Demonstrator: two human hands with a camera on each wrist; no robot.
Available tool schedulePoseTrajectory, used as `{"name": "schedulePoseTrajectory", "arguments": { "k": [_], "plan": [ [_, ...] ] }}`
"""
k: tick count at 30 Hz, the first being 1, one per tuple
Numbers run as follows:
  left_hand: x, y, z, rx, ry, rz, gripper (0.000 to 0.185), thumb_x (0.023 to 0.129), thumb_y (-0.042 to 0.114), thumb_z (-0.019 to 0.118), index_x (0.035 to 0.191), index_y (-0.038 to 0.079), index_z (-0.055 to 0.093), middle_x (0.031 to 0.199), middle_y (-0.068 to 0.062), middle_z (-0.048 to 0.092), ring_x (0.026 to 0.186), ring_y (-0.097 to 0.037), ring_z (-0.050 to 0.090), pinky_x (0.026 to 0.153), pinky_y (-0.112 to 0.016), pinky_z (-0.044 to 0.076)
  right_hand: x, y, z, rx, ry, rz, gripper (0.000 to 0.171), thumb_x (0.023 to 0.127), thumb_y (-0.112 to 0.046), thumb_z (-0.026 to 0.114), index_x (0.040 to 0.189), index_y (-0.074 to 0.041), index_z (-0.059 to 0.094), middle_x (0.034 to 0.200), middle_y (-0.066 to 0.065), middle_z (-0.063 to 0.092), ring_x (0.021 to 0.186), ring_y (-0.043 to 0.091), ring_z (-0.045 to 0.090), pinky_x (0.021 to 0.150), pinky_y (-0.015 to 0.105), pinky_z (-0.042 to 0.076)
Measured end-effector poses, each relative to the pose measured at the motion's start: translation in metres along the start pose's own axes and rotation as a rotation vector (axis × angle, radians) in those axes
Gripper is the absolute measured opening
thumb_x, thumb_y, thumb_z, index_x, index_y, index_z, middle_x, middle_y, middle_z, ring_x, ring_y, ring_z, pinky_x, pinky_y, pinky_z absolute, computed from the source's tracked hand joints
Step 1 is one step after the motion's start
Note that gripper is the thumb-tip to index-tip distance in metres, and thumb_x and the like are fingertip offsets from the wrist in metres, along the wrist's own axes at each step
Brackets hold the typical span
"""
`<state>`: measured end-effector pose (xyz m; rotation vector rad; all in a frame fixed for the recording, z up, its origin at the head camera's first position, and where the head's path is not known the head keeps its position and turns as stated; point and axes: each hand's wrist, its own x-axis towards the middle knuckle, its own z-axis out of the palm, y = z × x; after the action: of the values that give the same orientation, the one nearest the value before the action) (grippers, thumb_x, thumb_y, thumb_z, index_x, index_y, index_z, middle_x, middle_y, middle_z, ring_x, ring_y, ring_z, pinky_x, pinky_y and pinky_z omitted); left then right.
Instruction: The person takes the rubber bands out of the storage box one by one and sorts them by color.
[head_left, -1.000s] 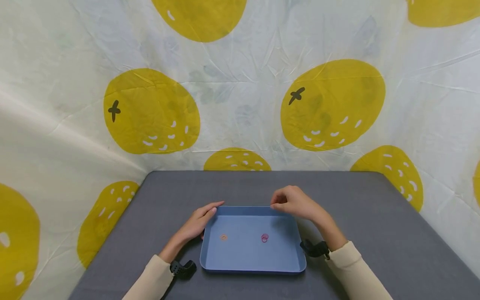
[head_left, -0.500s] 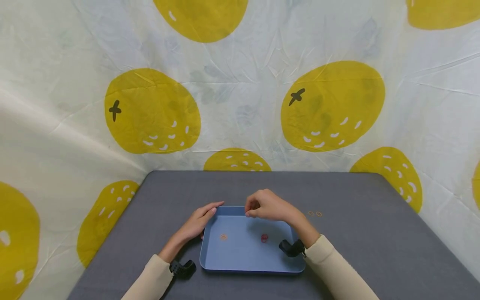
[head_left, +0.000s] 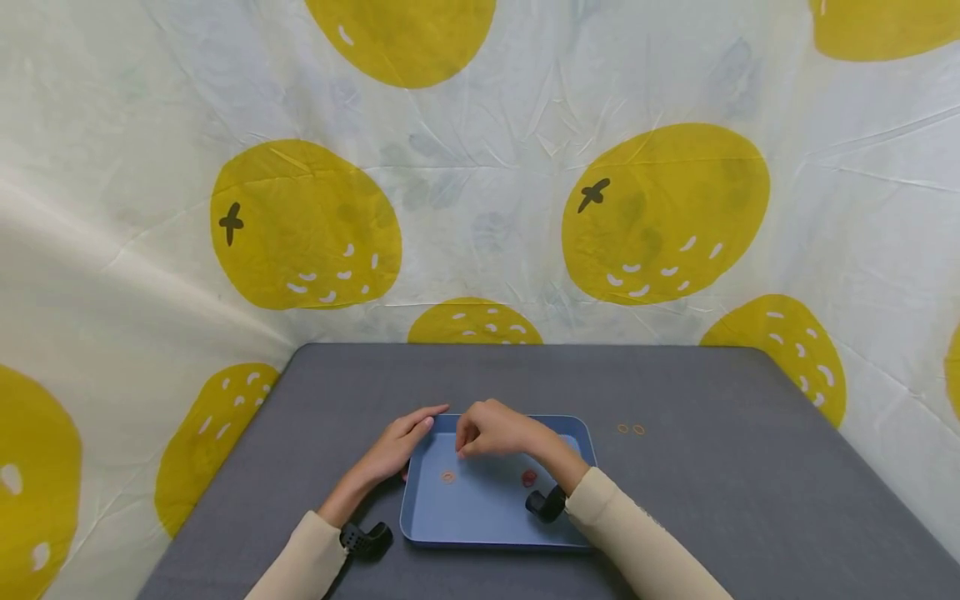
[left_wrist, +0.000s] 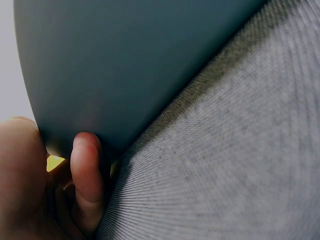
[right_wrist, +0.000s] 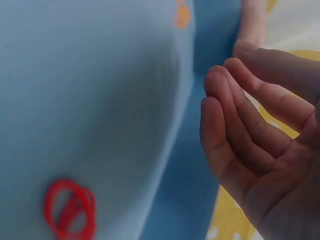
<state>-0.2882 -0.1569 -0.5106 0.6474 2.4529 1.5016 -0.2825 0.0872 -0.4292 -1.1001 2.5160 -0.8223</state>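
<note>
A shallow blue tray (head_left: 480, 515) lies on the table. My left hand (head_left: 396, 446) holds its left side near the far corner, thumb at the rim; in the left wrist view a finger (left_wrist: 86, 167) lies against the outer wall. My right hand (head_left: 491, 429) hovers over the tray's far left part, fingers bent and thumb near the index tip. No item shows between these fingertips in the right wrist view, but the pinch is partly hidden. Just below the hand lie small orange rubber bands (head_left: 447, 477). Red rubber bands (head_left: 529, 478) lie right of the tray's middle.
Two orange rubber bands (head_left: 631, 430) lie on the grey table (head_left: 712, 483) to the right of the tray. A white curtain (head_left: 480, 217) with yellow fruit prints hangs behind the table. Dark wrist cameras (head_left: 546, 504) are worn on both wrists.
My right hand has moved left and lower over the tray, from its far right edge toward the orange rubber bands. The two bands on the table came into view. The left hand stays put.
</note>
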Motion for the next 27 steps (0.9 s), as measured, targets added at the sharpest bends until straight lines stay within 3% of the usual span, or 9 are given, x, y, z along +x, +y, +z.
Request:
{"name": "schedulePoseTrajectory", "arguments": {
  "k": [17, 19, 21, 24, 27],
  "plan": [
    [0.001, -0.002, -0.001, 0.033, 0.007, 0.006, 0.046, 0.113, 0.041, 0.038, 0.154, 0.025, 0.051, 0.15, -0.017, 0.055, 0.037, -0.011, 0.041, 0.038, -0.036, 0.046, 0.012, 0.004, 0.026, 0.012, -0.009, 0.049, 0.006, 0.086, -0.009, 0.084, 0.084, -0.01, 0.079, 0.075, -0.006, 0.072, 0.063, 0.0, 0.059, 0.06, 0.017, 0.052],
    [0.001, -0.002, 0.0, 0.039, 0.018, 0.009, 0.046, 0.113, 0.041, 0.039, 0.154, 0.025, 0.052, 0.151, -0.015, 0.055, 0.05, -0.014, 0.052, 0.04, -0.035, 0.047, 0.013, 0.005, 0.027, 0.0, -0.007, 0.042, 0.006, 0.086, -0.009, 0.084, 0.083, -0.011, 0.079, 0.074, -0.006, 0.072, 0.062, -0.001, 0.059, 0.06, 0.017, 0.051],
    [0.001, -0.001, 0.0, 0.046, 0.03, 0.012, 0.045, 0.113, 0.041, 0.04, 0.153, 0.025, 0.053, 0.152, -0.013, 0.055, 0.074, -0.018, 0.064, 0.045, -0.035, 0.049, 0.013, 0.005, 0.028, -0.006, -0.003, 0.036, 0.007, 0.086, -0.01, 0.084, 0.082, -0.012, 0.079, 0.073, -0.007, 0.072, 0.061, -0.001, 0.058, 0.059, 0.016, 0.05],
    [0.001, -0.001, 0.0, 0.049, 0.04, 0.018, 0.044, 0.113, 0.04, 0.04, 0.152, 0.024, 0.054, 0.152, -0.011, 0.055, 0.109, -0.023, 0.064, 0.052, -0.034, 0.051, 0.014, 0.005, 0.028, -0.017, 0.001, 0.026, 0.008, 0.087, -0.01, 0.084, 0.08, -0.013, 0.08, 0.071, -0.007, 0.072, 0.06, -0.001, 0.057, 0.057, 0.016, 0.048],
    [0.001, -0.001, 0.0, 0.045, 0.035, 0.016, 0.044, 0.113, 0.04, 0.041, 0.152, 0.024, 0.054, 0.152, -0.012, 0.056, 0.097, -0.021, 0.065, 0.049, -0.034, 0.051, 0.014, 0.004, 0.029, -0.026, 0.005, 0.018, 0.009, 0.09, -0.011, 0.081, 0.082, -0.013, 0.08, 0.071, -0.008, 0.071, 0.059, -0.001, 0.055, 0.056, 0.016, 0.046]
  ]
}}
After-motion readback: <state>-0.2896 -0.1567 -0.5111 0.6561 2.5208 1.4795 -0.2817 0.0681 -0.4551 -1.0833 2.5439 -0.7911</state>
